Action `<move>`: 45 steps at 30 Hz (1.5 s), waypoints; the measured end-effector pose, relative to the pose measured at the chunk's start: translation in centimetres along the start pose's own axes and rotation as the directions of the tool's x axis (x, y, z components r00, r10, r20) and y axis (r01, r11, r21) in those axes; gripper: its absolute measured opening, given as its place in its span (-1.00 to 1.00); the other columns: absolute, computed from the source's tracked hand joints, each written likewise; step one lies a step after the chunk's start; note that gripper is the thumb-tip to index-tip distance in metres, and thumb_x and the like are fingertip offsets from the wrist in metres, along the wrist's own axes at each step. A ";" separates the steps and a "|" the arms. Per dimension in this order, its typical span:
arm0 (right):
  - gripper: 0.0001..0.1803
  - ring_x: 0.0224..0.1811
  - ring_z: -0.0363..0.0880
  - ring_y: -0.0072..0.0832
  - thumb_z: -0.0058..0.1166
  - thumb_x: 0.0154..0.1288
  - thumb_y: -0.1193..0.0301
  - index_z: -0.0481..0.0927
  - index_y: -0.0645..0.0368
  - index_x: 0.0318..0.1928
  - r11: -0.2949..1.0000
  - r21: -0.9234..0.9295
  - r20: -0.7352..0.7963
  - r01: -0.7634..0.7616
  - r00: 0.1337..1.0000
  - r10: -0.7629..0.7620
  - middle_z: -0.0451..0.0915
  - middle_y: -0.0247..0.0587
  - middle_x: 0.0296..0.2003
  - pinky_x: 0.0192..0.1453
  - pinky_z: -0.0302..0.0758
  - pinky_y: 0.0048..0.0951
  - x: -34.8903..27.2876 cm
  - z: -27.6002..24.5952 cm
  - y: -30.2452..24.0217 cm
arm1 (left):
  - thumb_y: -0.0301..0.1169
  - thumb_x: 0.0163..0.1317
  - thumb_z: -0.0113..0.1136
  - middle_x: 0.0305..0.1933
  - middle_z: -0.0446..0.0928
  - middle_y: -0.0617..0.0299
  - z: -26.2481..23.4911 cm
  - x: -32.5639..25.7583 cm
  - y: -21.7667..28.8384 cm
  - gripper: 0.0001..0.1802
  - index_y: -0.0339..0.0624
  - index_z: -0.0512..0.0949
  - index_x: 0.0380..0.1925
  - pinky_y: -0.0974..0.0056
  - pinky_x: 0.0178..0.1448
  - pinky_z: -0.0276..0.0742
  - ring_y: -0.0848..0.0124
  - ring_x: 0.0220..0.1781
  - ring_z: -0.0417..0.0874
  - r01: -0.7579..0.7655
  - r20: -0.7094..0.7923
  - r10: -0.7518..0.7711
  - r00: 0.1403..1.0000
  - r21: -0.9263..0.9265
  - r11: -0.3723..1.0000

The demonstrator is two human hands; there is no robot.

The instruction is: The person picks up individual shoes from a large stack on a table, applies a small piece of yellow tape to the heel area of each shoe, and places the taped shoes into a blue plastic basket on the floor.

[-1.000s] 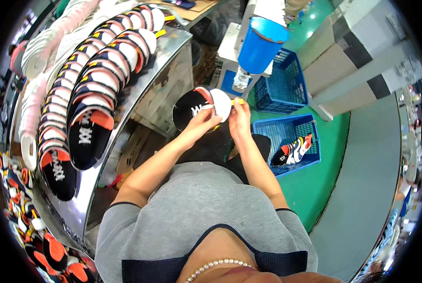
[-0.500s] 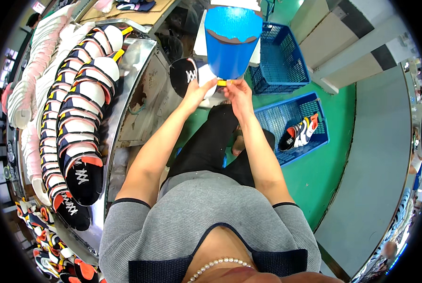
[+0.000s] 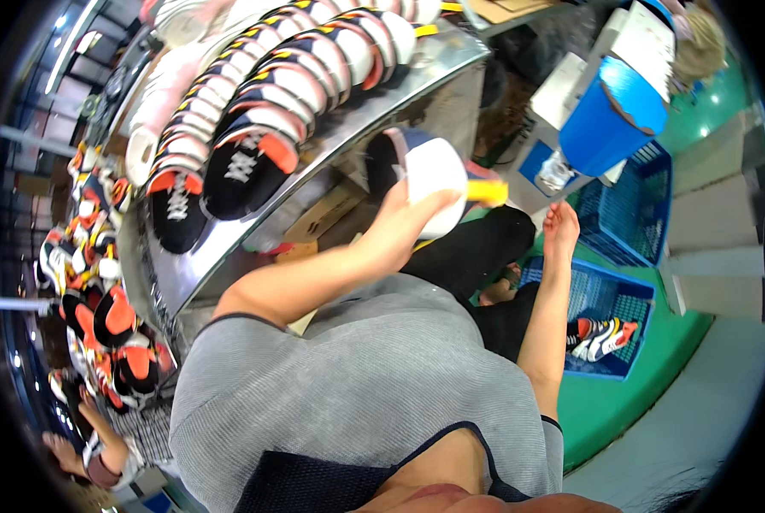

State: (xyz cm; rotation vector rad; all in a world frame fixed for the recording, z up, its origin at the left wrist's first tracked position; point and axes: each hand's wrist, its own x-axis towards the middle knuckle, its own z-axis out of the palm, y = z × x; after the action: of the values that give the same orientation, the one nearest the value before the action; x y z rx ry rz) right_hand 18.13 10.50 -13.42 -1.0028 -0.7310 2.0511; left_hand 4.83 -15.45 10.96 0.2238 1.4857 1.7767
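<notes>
Holding a striped shoe upper [image 3: 438, 184] in the left hand [image 3: 406, 218], right hand [image 3: 561, 231] apart

Left hand: closed around the side of the upper, thumb laid across the white panel; the remaining fingers are largely hidden by the piece. Upper is in the air above the lap, between the table [image 3: 404, 104] and a white machine [image 3: 556, 90]. Its black toe points left, toward the table; a yellow tab [image 3: 488, 192] sticks out at the right end. Piece and tab are blurred.

Right hand: raised, well apart from the upper, near the lower part of the machine. Fingers curl loosely inward; cannot tell whether anything small lies between them.

Surroundings: a blue cylinder [image 3: 612, 120] is at the machine, tilted in this view. On the metal-topped table, two long rows of overlapping uppers [image 3: 318, 68] run side by side, black toes toward the near end. Stacked pale pieces [image 3: 153, 115] lie beyond them. To the right of the legs, on the green floor [image 3: 583, 410], is a blue crate [image 3: 641, 352] containing one upper with an orange collar [image 3: 603, 339]; a second blue crate [image 3: 656, 235] is just behind it. At far left, a loose heap of uppers [image 3: 113, 316]; below it, another person's arm [image 3: 102, 427].
</notes>
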 end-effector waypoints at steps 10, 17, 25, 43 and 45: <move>-0.85 -0.52 0.49 -0.60 0.09 0.27 0.36 0.49 0.11 -0.19 0.968 -0.189 0.080 -0.163 0.980 0.180 0.57 -0.31 -0.46 -0.49 0.42 -0.62 -5.3 -0.3 4.2 | -0.19 0.27 0.10 -0.06 0.43 0.17 -27.3 3.3 2.4 -0.53 -0.34 0.39 0.02 0.29 0.06 0.33 0.39 -0.03 0.42 -0.210 -0.434 0.560 0.706 0.627 0.750; -0.85 -0.51 0.52 -0.55 0.06 0.25 0.36 0.49 0.10 -0.20 0.949 -0.286 -0.240 -0.135 0.968 0.065 0.60 -0.27 -0.43 -0.48 0.44 -0.56 -8.3 -9.4 4.4 | -0.29 0.26 0.09 -0.55 0.42 0.38 -29.2 5.2 3.6 -0.86 -0.12 0.46 -0.33 0.46 -0.63 0.20 0.57 -0.64 0.35 -0.144 -0.459 0.291 0.839 0.330 0.933; -0.51 -0.40 0.57 -0.21 0.23 -0.05 0.40 0.35 0.17 -0.07 0.815 -0.535 -0.770 -0.224 0.526 -0.361 0.53 -0.17 -0.44 -0.25 0.54 -0.27 -12.2 -31.2 6.7 | -0.36 0.22 0.19 -0.16 0.45 0.01 -23.1 2.1 -3.1 -0.56 -0.48 0.39 -0.03 0.31 -0.06 0.43 0.29 -0.18 0.48 -0.226 0.034 0.817 0.575 0.967 0.119; 0.31 0.46 -0.20 -0.03 0.50 -0.32 0.11 -0.10 0.27 0.36 0.108 -0.456 -0.793 -0.884 0.348 -0.500 -0.13 0.21 0.38 0.44 -0.04 -0.07 3.4 -54.8 1.1 | -0.63 -0.06 0.24 -0.14 0.45 0.07 13.9 17.0 -25.0 -0.46 -0.26 0.40 0.01 0.38 -0.26 0.36 0.38 -0.30 0.43 -0.607 0.590 -0.274 0.760 0.794 0.027; 0.35 0.46 -0.21 -0.01 0.51 -0.37 0.09 -0.11 0.26 0.36 0.053 -0.437 -0.792 -0.898 0.356 -0.497 -0.14 0.22 0.38 0.44 -0.04 -0.04 6.0 -57.8 1.8 | -0.59 -0.19 0.28 -0.20 0.46 0.02 13.6 18.9 -26.2 -0.45 -0.27 0.45 -0.06 0.27 -0.23 0.41 0.27 -0.36 0.44 -0.678 0.640 -0.284 0.714 0.733 -0.052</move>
State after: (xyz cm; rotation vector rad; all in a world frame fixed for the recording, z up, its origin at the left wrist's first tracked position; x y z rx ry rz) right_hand 62.80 24.07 -48.13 -3.0365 -1.3083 0.2496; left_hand 12.06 7.21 -14.82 1.8098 1.8879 0.1096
